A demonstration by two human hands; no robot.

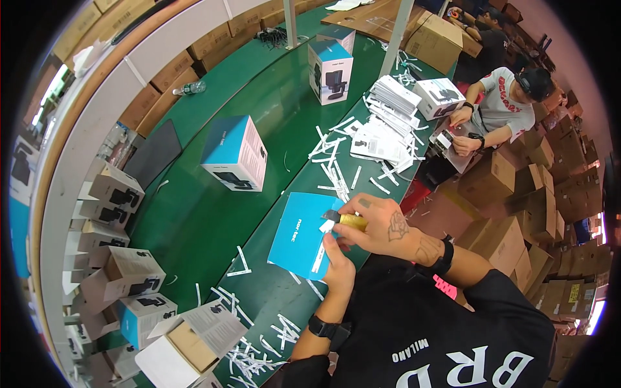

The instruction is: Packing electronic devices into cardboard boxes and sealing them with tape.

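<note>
In front of me a product box lies with its blue face up, on the near edge of the green table. My left hand grips its near right corner, thumb on top; the other fingers are mostly hidden. My right hand is closed around a yellow-handled scraper, whose dark flat blade rests at the box's right edge. A small white piece of label shows between the blade and my left thumb. A white strip runs along the box's lower right edge.
Paper strips litter the green table. Blue-topped boxes stand beyond, with a stack of leaflets to the right. Opened boxes crowd the lower left. A co-worker sits at the right near brown cartons.
</note>
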